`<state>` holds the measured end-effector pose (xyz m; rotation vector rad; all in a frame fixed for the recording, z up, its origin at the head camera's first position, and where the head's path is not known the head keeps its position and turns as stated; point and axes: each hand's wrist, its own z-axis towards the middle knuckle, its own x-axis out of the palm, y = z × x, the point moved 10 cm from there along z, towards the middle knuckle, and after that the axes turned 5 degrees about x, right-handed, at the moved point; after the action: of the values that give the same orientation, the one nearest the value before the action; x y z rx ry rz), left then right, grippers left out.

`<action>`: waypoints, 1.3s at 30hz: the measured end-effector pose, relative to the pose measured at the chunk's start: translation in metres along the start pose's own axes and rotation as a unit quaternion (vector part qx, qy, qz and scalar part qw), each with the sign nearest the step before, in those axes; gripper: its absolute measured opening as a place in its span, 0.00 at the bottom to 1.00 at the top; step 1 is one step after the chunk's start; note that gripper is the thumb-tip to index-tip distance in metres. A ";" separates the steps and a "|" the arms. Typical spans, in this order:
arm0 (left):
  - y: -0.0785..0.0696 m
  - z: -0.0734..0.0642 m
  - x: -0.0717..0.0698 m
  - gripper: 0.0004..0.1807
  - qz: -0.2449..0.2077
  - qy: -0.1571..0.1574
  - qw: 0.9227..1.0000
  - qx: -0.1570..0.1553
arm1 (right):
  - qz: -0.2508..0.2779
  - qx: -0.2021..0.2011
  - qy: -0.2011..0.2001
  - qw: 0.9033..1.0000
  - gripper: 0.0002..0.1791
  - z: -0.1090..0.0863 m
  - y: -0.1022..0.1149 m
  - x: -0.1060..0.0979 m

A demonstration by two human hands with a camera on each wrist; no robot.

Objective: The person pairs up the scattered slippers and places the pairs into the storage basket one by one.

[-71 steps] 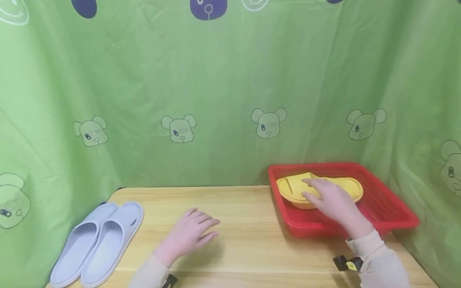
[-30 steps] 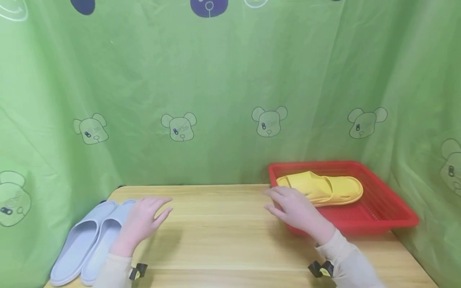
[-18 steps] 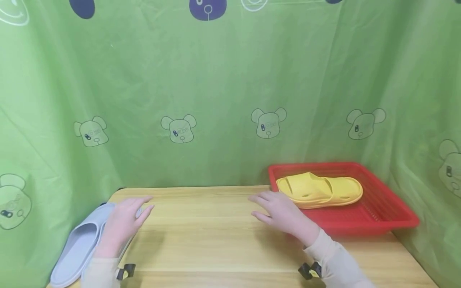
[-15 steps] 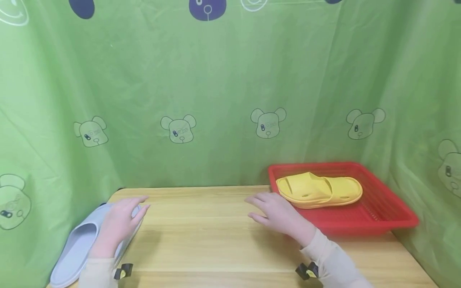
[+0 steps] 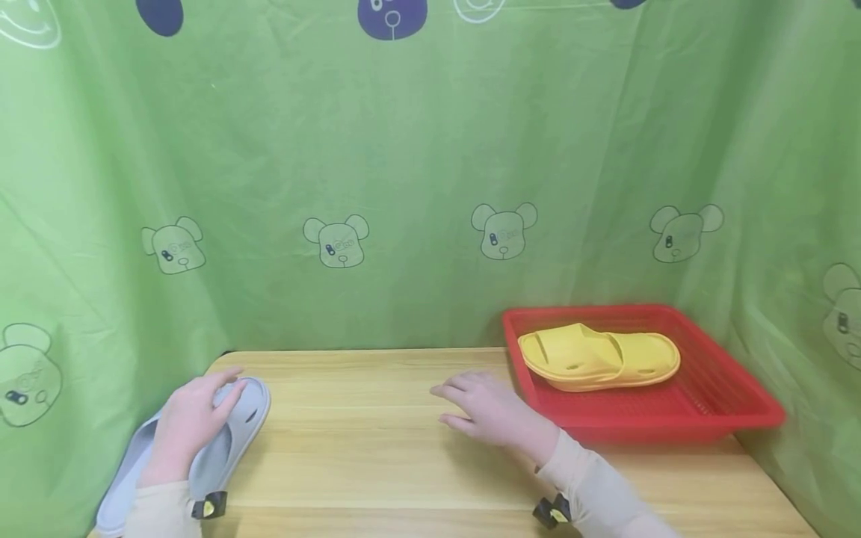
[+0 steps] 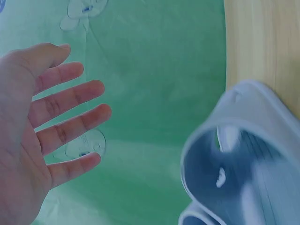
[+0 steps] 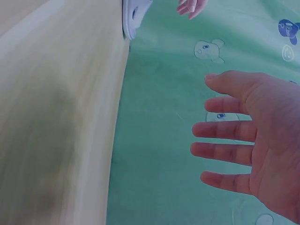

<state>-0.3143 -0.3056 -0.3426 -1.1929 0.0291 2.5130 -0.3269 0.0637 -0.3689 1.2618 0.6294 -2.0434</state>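
A pair of pale blue-grey slippers [image 5: 249, 415] lies on the left of the wooden table [image 5: 377, 441]. Over them hovers my left hand [image 5: 190, 418], hiding much of the pair in the head view. In the left wrist view its fingers are spread and apart from the slipper [image 6: 253, 122]. My right hand [image 5: 487, 411] hangs above the middle of the table, fingers relaxed and holding nothing, as the right wrist view also shows of the hand [image 7: 262, 136]. Yellow slippers [image 5: 595, 359] lie stacked in a red plastic basket [image 5: 646, 430] at the right.
Green curtains [image 5: 403, 149] with bear-head prints enclose the table at the back and both sides. The basket's near corner reaches the table's right edge. A small black wrist device [image 5: 551, 512] sits by each sleeve.
My right hand has left the yellow slippers in the basket and moved left to mid-table. My left hand has moved left from the table's middle to above the blue-grey slippers.
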 end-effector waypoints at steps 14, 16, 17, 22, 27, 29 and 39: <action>0.052 -0.021 -0.003 0.23 -0.011 0.059 0.993 -0.101 | -0.006 -0.038 0.046 0.998 0.23 0.012 0.036 0.026; 0.057 -0.024 -0.003 0.23 -0.016 0.063 0.992 -0.109 | -0.009 -0.040 0.052 0.998 0.23 0.013 0.039 0.030; 0.059 -0.026 -0.003 0.23 -0.016 0.064 0.992 -0.111 | -0.010 -0.040 0.057 0.998 0.23 0.014 0.041 0.032; 0.070 -0.034 -0.001 0.24 -0.014 0.080 0.988 -0.131 | -0.007 -0.041 0.087 0.995 0.23 0.017 0.051 0.042; 0.085 -0.040 0.005 0.28 -0.014 0.114 0.982 -0.153 | -0.017 -0.061 0.107 0.992 0.23 0.018 0.065 0.053; 0.090 -0.041 0.006 0.28 -0.013 0.122 0.980 -0.156 | -0.017 -0.070 0.109 0.991 0.23 0.018 0.070 0.058; 0.101 -0.047 0.017 0.34 -0.009 0.176 0.973 -0.151 | -0.026 -0.100 0.107 0.989 0.25 0.024 0.088 0.072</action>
<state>-0.3217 -0.4030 -0.3992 -1.7385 -0.2837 2.3142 -0.2999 -0.0321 -0.4295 1.3653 0.9510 -1.8471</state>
